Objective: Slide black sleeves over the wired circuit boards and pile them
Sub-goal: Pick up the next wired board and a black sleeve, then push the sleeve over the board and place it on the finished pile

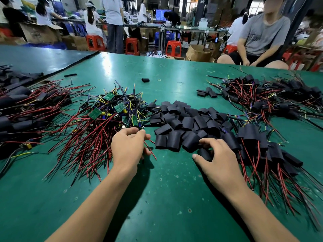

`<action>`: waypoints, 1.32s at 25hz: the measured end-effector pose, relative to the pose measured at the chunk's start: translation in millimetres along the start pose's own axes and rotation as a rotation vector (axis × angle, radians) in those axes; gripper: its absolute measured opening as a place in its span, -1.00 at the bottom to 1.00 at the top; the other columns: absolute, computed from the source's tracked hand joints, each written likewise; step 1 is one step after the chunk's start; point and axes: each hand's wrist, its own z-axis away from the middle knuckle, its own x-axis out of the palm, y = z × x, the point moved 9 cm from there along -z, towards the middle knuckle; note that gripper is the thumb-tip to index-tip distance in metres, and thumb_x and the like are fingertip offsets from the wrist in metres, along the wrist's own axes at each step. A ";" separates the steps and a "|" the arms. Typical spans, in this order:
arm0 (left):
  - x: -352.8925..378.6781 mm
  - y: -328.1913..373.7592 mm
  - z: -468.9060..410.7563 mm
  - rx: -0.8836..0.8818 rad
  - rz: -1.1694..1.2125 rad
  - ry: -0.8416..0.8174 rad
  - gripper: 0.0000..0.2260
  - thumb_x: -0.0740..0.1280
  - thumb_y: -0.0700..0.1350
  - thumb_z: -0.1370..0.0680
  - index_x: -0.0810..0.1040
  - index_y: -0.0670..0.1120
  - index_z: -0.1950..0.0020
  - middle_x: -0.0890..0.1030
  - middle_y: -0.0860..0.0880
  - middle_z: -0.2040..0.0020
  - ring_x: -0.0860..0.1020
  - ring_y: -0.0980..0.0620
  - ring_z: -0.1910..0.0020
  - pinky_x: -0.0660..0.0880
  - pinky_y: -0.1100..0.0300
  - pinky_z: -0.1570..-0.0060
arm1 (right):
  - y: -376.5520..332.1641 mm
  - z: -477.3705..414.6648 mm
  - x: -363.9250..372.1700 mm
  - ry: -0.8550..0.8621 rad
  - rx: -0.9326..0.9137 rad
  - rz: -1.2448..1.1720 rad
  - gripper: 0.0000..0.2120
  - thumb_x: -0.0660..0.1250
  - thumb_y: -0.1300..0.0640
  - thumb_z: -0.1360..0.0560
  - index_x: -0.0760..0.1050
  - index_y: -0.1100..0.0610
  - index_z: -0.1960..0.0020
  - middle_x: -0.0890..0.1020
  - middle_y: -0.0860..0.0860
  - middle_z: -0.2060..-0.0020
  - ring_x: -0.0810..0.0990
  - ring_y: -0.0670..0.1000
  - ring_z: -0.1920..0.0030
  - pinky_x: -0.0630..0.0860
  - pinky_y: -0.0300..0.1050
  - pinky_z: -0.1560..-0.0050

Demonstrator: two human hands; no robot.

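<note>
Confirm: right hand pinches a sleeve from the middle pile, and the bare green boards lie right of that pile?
Wrong side: the head view shows the bare green boards heaped left of the sleeve pile, where the left hand grips their wires. The right hand does pinch a sleeve there.

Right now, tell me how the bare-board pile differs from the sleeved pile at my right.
The bare circuit board pile shows green boards uncovered; the sleeved board pile hides them in black sleeves. The left hand pinches wires at the bare pile's edge; the sleeved pile lies right of the right hand. Both trail red and black wires.
</note>
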 end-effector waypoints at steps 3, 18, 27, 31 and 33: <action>-1.3 3.9 1.4 0.044 -0.042 0.011 -0.75 0.36 -0.24 -0.54 0.44 -0.15 -0.19 0.71 0.00 0.27 0.50 -0.01 0.63 0.30 0.27 0.64 | -0.5 0.4 0.2 -0.005 -0.003 0.000 -0.60 0.52 0.07 -0.43 0.55 0.00 -0.24 0.50 -0.11 -0.07 0.44 -0.18 -0.05 0.25 -0.40 -0.06; 2.3 19.6 5.5 0.273 -0.479 0.019 -0.88 0.37 -0.14 -0.50 0.55 -0.09 -0.03 0.64 0.04 0.42 0.62 -0.01 0.43 0.58 0.10 0.19 | 4.1 -0.5 3.3 -0.002 0.015 -0.021 -0.63 0.53 0.05 -0.40 0.57 -0.04 -0.19 0.52 -0.15 -0.04 0.49 -0.19 -0.07 0.34 -0.30 -0.11; -4.1 29.9 -1.9 0.349 -0.829 0.022 -0.83 0.37 -0.07 -0.50 0.65 -0.09 -0.03 0.66 -0.06 0.24 0.61 -0.11 0.17 0.54 0.11 0.08 | 0.2 1.6 7.5 -0.105 0.079 -0.073 -0.54 0.49 0.13 -0.39 0.50 -0.08 -0.25 0.48 -0.10 -0.14 0.50 -0.01 -0.17 0.42 -0.06 -0.29; 3.3 34.6 8.4 0.406 -0.931 -0.024 -0.91 0.39 -0.07 -0.48 0.69 0.01 0.18 0.64 -0.01 0.28 0.59 -0.10 0.23 0.59 0.05 0.22 | -2.2 0.5 5.8 -0.088 0.060 -0.105 -0.56 0.45 0.24 -0.38 0.51 -0.02 -0.23 0.51 -0.08 -0.08 0.52 -0.07 -0.11 0.36 -0.37 -0.09; 13.0 32.1 12.7 0.445 -0.897 -0.097 -0.91 0.42 -0.05 -0.49 0.70 -0.01 0.17 0.64 0.02 0.30 0.59 -0.03 0.25 0.58 0.12 0.21 | -5.0 0.3 2.8 -0.059 0.038 -0.128 -0.57 0.48 0.25 -0.39 0.52 -0.02 -0.21 0.52 -0.07 -0.05 0.53 -0.13 -0.05 0.33 -0.50 -0.01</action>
